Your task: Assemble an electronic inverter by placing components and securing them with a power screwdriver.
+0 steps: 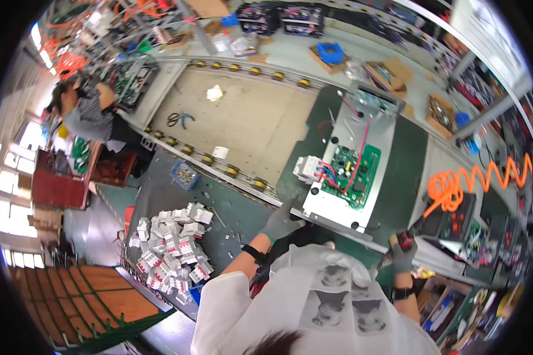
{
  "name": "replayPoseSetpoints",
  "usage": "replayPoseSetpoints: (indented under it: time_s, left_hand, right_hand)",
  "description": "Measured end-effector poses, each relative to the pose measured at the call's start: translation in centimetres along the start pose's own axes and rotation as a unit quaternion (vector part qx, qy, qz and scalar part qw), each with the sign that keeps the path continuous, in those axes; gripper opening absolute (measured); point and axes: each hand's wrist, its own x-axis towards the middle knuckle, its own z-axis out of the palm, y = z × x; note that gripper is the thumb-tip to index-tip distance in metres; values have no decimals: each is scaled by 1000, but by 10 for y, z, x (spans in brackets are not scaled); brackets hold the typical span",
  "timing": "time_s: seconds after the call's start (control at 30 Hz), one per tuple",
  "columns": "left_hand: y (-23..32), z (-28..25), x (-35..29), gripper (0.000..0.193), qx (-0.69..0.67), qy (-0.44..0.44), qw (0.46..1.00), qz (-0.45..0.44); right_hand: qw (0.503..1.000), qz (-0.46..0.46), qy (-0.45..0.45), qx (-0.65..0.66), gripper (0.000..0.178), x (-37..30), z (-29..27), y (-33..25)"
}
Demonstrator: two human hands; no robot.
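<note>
My left hand (281, 223), in a grey glove, is at the near left corner of a metal chassis (331, 216), fingers apart and seemingly touching its edge. On the chassis lie a green circuit board (359, 177), a white terminal block or breaker (307, 169) and a red wire (357, 157). Gloved too, my right hand (403, 253) is closed around a red-and-black air screwdriver (404, 239), right of the chassis's near edge. An orange coiled hose (445, 190) leads down to that tool; its tip is hard to make out.
Left of me, white breakers (175, 245) lie piled beside a blue bin of small parts (185, 175). Roller rails (207, 160) border the bench, where pliers (180, 120) lie. At far left a co-worker (92, 118) bends over another unit. Shelving (450, 307) stands at lower right.
</note>
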Motion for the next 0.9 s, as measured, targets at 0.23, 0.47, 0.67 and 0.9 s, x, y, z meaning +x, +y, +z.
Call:
replayPoseSetpoints:
  time_s: [0.23,0.47,0.67,0.9]
  left_hand:
    - [22,39,5,42,67,-16,998,0]
    - [28,9,18,41,177,-69,979,69]
    - [14,-24,87,64,-318,-42,944,-73]
    - [43,-23,103,72,-267,-133,952,68]
  right_hand:
    - [999,-15,17,38,22,-22,-25,10]
    - [998,-43,41,2,23,-35,-34,28]
    - [993,-46,112,-13,23,-43,-31,38]
    - [977,-11,212,-1,21,-51,-1,16]
